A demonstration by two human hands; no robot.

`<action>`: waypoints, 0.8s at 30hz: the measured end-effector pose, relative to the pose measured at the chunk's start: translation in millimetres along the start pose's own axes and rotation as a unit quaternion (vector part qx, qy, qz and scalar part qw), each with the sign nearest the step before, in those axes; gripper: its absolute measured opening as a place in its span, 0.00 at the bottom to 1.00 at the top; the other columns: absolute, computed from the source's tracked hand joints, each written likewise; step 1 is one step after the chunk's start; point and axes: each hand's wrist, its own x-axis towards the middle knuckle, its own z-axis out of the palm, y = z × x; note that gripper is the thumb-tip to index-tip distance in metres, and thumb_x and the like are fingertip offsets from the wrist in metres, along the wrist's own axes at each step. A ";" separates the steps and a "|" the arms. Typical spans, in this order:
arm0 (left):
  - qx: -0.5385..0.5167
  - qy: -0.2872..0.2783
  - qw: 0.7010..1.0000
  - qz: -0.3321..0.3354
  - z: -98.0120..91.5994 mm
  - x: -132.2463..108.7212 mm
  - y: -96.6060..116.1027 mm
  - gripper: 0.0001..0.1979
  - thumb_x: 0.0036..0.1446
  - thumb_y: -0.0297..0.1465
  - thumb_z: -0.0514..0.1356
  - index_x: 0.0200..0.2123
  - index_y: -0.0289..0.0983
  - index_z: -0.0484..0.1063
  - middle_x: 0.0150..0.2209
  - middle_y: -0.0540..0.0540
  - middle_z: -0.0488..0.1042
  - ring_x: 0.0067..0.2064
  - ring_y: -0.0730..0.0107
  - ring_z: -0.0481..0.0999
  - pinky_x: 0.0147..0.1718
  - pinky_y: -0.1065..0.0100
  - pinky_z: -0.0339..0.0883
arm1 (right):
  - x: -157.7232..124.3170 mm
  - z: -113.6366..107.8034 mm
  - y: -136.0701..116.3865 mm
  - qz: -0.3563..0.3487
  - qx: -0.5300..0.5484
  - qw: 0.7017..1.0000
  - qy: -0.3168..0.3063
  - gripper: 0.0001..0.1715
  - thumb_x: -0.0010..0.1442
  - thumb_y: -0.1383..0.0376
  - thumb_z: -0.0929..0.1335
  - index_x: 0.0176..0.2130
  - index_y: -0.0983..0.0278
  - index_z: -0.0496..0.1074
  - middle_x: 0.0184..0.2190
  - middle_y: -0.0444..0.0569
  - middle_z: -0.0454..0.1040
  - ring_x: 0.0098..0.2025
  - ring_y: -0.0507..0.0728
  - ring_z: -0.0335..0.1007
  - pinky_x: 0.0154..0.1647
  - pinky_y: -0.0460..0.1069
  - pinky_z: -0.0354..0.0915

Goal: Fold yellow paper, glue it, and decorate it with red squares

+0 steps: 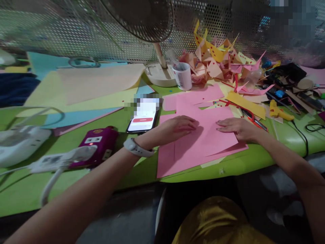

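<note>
Pink paper sheets (188, 149) lie stacked and partly overlapping near the front edge of the green table. My left hand (179, 128) rests over the upper sheet, its fingers stretched toward the right. From the other side my right hand (232, 128) lies on the same sheet with its fingers extended to the left. Neither hand grips anything. The upper sheet's lower right corner stands slightly off the sheet beneath. Just beyond my right hand are scissors (254, 120) with red and dark parts.
A lit phone (143, 115) lies left of the sheets, beside a purple power adapter (98, 144) with white plugs. A fan (162, 73) and white cup (182, 76) stand behind. Cut paper pieces (213, 61) are heaped at the back right, near a yellow glue gun (279, 110).
</note>
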 end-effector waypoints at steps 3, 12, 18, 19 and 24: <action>-0.031 0.005 0.999 -0.008 1.3 -5.7 -7.4 0.16 0.62 0.39 0.60 0.51 0.45 0.80 0.59 0.41 0.76 0.61 0.58 0.73 0.62 0.55 0.63 | 0.1 -0.3 1.1 0.020 0.030 0.999 0.019 0.26 0.64 0.77 0.65 0.56 0.56 0.77 0.60 0.50 0.73 0.63 0.57 0.71 0.65 0.59 0.67; -0.160 0.025 0.986 -0.030 -37.7 -28.6 8.2 0.24 0.61 0.51 0.59 0.55 0.49 0.78 0.64 0.45 0.71 0.69 0.49 0.63 0.69 0.51 0.51 | 8.5 -11.4 -7.4 0.120 0.266 0.931 0.218 0.16 0.63 0.58 0.71 0.49 0.57 0.81 0.51 0.49 0.81 0.54 0.61 0.78 0.60 0.61 0.72; -0.127 0.234 0.964 -0.024 -42.7 -12.6 19.5 0.19 0.42 0.43 0.75 0.37 0.41 0.82 0.41 0.45 0.82 0.52 0.50 0.77 0.53 0.54 0.70 | 27.5 -23.7 -25.1 0.222 0.291 0.842 0.396 0.22 0.60 0.49 0.72 0.44 0.63 0.81 0.43 0.50 0.82 0.52 0.63 0.77 0.59 0.63 0.74; -0.113 0.280 0.953 -0.008 -44.4 -6.9 22.9 0.15 0.47 0.42 0.73 0.34 0.40 0.81 0.38 0.46 0.83 0.50 0.53 0.77 0.53 0.54 0.70 | 27.6 -24.9 -29.5 0.222 0.291 0.840 0.399 0.22 0.61 0.50 0.71 0.44 0.64 0.81 0.43 0.51 0.82 0.51 0.63 0.77 0.58 0.62 0.75; 0.062 0.336 0.934 0.101 -73.0 13.7 53.6 0.12 0.56 0.40 0.65 0.26 0.38 0.78 0.47 0.50 0.81 0.62 0.54 0.70 0.66 0.53 0.53 | 19.1 -19.7 -48.0 0.110 0.249 0.924 0.268 0.21 0.63 0.59 0.71 0.54 0.61 0.78 0.55 0.52 0.78 0.56 0.62 0.75 0.61 0.60 0.71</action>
